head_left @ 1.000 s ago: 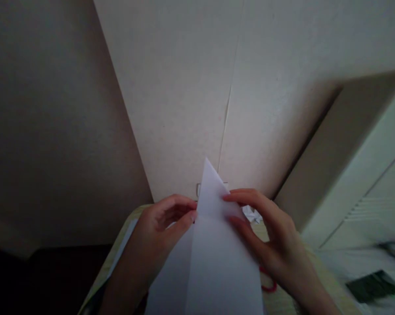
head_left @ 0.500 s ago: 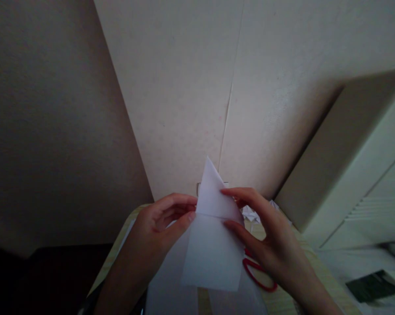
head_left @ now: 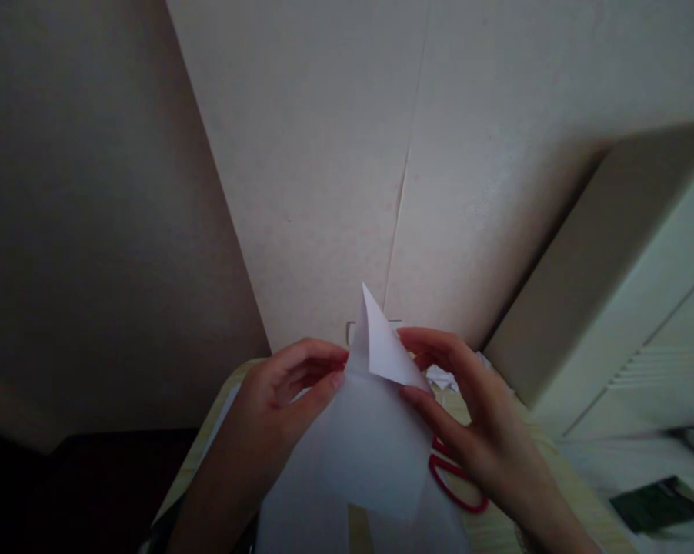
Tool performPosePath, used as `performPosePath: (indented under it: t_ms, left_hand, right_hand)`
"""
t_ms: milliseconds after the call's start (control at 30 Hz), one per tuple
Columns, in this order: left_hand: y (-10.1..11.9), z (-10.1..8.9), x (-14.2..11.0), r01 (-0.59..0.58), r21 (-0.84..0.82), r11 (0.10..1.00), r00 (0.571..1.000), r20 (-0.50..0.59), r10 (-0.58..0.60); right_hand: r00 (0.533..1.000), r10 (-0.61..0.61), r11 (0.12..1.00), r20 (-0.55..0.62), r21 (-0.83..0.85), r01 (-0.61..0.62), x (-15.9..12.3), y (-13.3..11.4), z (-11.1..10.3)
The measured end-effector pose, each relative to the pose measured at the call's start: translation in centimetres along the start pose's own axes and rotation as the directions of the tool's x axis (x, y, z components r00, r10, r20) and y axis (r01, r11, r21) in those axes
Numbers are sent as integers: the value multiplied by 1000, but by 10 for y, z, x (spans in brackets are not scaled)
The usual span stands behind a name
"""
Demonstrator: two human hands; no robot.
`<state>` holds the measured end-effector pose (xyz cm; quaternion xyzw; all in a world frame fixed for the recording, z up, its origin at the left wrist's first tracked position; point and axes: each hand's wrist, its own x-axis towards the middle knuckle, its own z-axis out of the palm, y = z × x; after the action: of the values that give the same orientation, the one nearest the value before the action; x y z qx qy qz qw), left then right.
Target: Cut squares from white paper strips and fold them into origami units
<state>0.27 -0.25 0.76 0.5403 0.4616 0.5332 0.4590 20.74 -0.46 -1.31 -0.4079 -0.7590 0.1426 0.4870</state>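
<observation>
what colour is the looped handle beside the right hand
The looped handle is red; the head view shows it.

Holds folded white paper (head_left: 375, 450) by its left edge with the left hand (head_left: 292, 404), by its raised right flap (head_left: 388, 352) with the right hand (head_left: 474, 408); has red loops (head_left: 451, 466) near the right hand; shows crumpled white pieces (head_left: 441, 378) farther off on a pale tabletop (head_left: 485, 532).

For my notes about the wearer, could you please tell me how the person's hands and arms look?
The left hand and right hand are ungloved, no rings visible. The forearms look bare where they show clearly. Whether anything circles the right wrist is unclear.
</observation>
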Motion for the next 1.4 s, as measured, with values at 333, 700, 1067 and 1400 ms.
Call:
performPosePath:
  t_ms: [333, 700, 1067, 1400]
  left_hand:
    - [-2, -2, 4, 19, -40, 999, 999, 39, -17]
    - [5, 2, -3, 164, -12, 986, 985, -46, -164]
    - [8, 1, -4, 113, -116, 987, 981, -144, -129]
    - [17, 4, 6, -57, 191, 980, 981, -173, 91]
  right_hand:
    - [999, 37, 978, 24, 203, -41, -3, 2, -1]
    - [998, -6, 968, 67, 251, -11, -14, 4, -7]
    - [986, -91, 979, 138, 193, 63, -16, 5, -6]
    - [998, 57, 963, 12, 262, -58, -12, 3, 5]
